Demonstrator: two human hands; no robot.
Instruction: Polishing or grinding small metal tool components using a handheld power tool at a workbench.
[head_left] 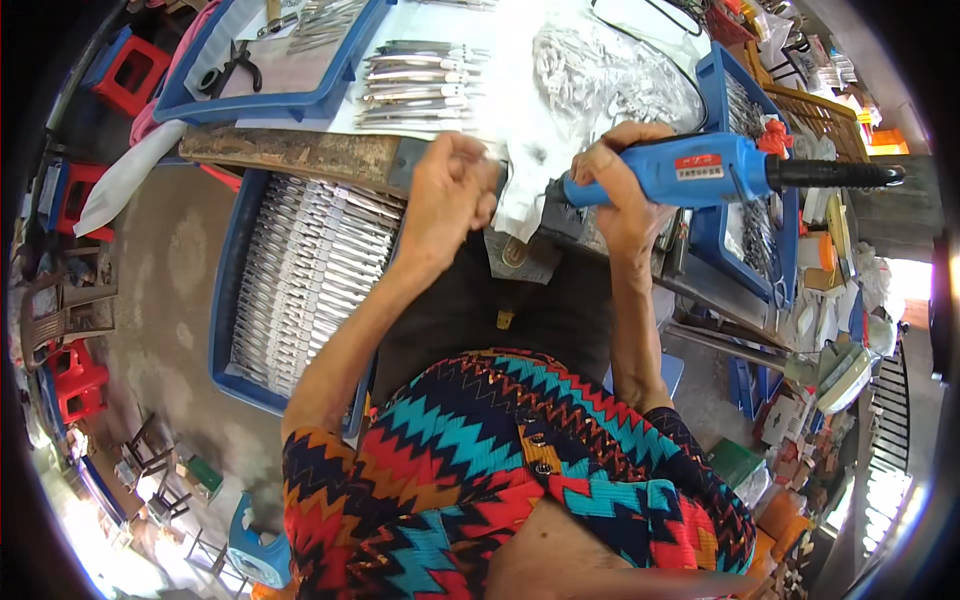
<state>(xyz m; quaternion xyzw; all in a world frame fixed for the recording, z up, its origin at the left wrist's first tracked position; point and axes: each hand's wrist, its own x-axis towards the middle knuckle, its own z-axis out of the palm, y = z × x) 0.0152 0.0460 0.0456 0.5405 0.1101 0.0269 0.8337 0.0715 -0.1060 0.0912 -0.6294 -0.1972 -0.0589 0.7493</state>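
My right hand (pixel 622 185) is wrapped round a blue corded power tool (pixel 690 168), held level with its dark narrow nose pointing left. A black cord sleeve runs out of its right end. My left hand (pixel 448 195) is closed at the table's front edge, thumb and fingers pinched together; what they hold, if anything, is too small or hidden to make out. Between the hands, a white cloth or sheet (pixel 520 200) hangs over the edge. Just beyond my left hand lies a row of slender silver metal pieces (pixel 420 90).
A blue tray (pixel 330 105) with pliers and metal pieces stands at the far left. Below it, a blue crate (pixel 226 330) holds stacked metal pieces. A clear plastic bag (pixel 610 80) of metal parts lies at the back. Another blue crate (pixel 712 225) stands right. Red stools (pixel 135 75) are leftward.
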